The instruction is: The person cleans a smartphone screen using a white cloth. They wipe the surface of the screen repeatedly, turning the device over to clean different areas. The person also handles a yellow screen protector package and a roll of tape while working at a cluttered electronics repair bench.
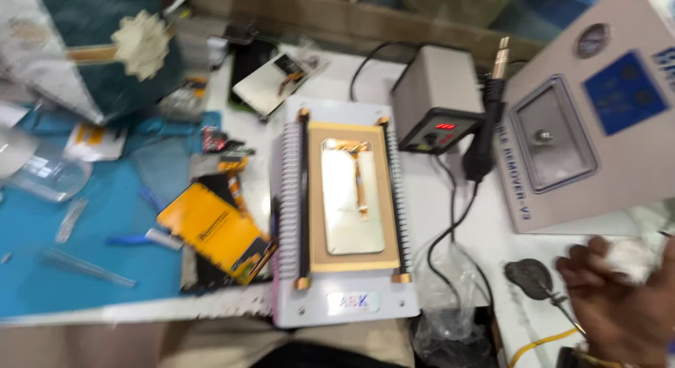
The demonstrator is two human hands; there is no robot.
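Head view: only one hand (619, 305) visible, lower right of frame, which side I can't tell; fingers curled around a crumpled white wad (633, 259), gripping it; other hand out of frame. Dark round pad (529, 276) on the white bench just left of it. Centre: white heating plate (344, 213) with a phone screen (353, 195) lying flat in its tan frame. Grey control box (439, 100) upper right; yellow-backed screen (214, 231) left of centre on blue mat (84, 269).

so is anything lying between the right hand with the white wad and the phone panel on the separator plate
Yes. Between the right hand, closed on the white wad, and the phone panel lie a black cable, a crumpled clear bag and a dark round pad.
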